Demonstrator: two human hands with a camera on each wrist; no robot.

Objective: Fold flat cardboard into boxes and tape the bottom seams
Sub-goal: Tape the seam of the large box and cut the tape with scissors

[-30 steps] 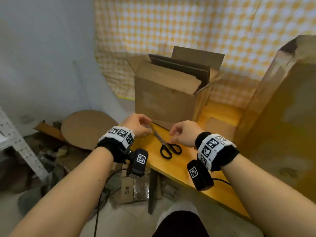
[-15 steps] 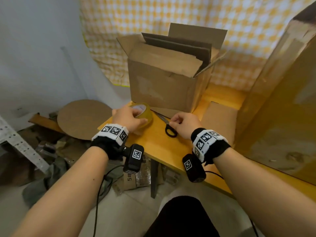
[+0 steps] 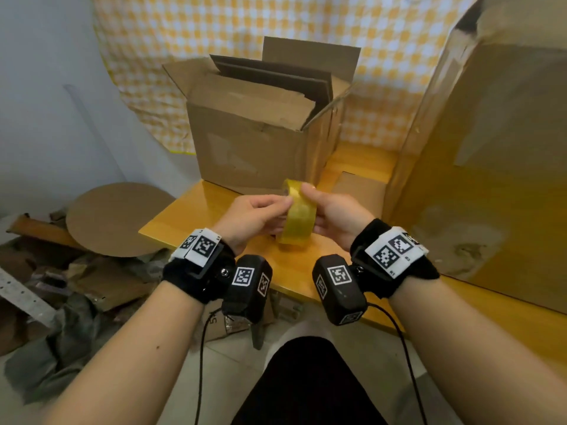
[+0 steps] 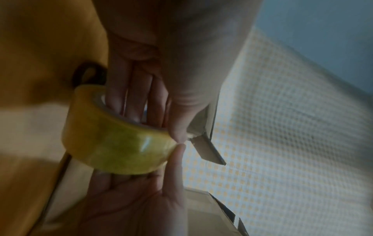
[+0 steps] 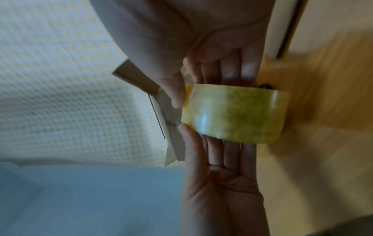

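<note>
A yellowish clear tape roll is held upright between both hands, just above the front of the yellow wooden table. My left hand has fingers pushed into the roll's core and its thumb on the outer rim. My right hand cups the roll from the other side, thumb on the rim beside the left thumb. An open brown cardboard box with flat sheets standing inside it sits behind the hands.
A tall cardboard panel leans on the table's right side, with a small flat piece at its foot. A black scissor handle lies on the table under the roll. A cardboard disc and scrap lie on the floor to the left.
My left hand lifted the tape roll off the table and brought it toward me. My right hand left the scissors and took hold of the roll's other side.
</note>
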